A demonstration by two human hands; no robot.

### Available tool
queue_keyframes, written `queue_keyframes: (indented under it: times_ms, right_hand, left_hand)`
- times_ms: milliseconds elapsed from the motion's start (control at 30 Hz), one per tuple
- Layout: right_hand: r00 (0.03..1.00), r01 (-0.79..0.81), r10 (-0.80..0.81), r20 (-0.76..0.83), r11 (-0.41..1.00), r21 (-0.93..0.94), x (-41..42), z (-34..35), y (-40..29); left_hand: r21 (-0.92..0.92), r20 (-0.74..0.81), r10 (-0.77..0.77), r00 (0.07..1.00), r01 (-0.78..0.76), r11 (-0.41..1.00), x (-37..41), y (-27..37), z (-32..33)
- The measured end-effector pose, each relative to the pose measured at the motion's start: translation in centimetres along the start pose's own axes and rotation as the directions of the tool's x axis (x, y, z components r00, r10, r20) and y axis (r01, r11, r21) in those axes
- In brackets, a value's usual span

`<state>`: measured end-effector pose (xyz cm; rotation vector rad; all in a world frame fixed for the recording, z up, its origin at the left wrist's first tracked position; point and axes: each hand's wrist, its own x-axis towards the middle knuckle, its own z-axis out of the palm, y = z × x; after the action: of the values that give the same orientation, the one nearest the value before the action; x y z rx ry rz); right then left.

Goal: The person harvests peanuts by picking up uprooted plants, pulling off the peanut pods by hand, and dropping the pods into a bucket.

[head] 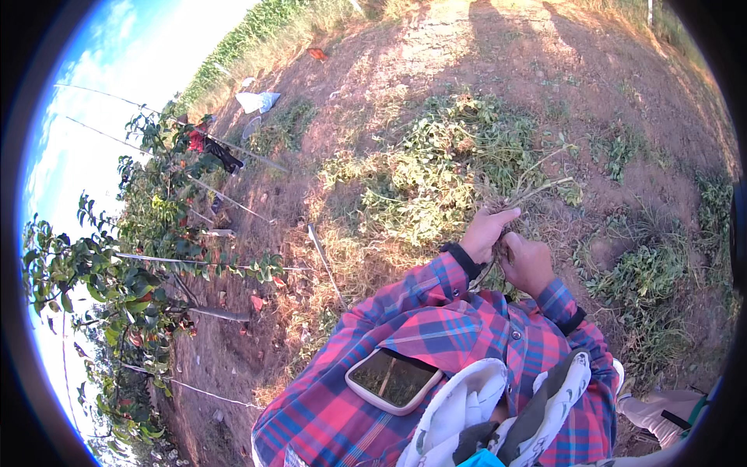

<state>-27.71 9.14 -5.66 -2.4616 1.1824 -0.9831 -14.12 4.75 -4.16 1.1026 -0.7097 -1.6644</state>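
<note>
My left hand [485, 233] is closed around the base of a bunch of uprooted plant stems [534, 190], thumb pointing to the right. Just below and to the right, my right hand [525, 262] is closed on the lower part of the same bunch, close against my left. The stems fan out up and to the right, with a few leaves at their ends. Beyond my hands lies a broad heap of pulled green plants [420, 169] on the soil. What exactly lies inside my fingers is hidden.
Another heap of green plants [642, 280] lies at the right. Leafy trees [134, 292] along wires stand at the left, near a slanting stake [327, 262]. A white sack [257, 101] lies farther off. Part of another person [659, 411] shows at the lower right.
</note>
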Motion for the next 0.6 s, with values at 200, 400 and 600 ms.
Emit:
queue_keyframes:
  times_ms: [200, 400, 600]
  right_hand:
    - [0.986, -0.159, 0.149, 0.072, 0.973, 0.169, -0.3, -0.1, -0.8]
    - [0.993, 0.078, -0.063, -0.101, 0.986, 0.146, -0.2, 0.8, -0.5]
    - [0.97, -0.218, 0.17, 0.176, 0.927, 0.306, -0.4, 0.3, 0.0]
  left_hand:
    - [0.195, 0.086, -0.082, 0.993, 0.064, 0.979, -1.7, 0.8, 0.1]
    - [0.071, 0.059, 0.08, 0.995, -0.085, 0.994, 0.6, -2.2, -1.0]
    - [0.288, 0.06, -0.149, 0.987, 0.126, 0.949, -0.3, -1.5, -1.8]
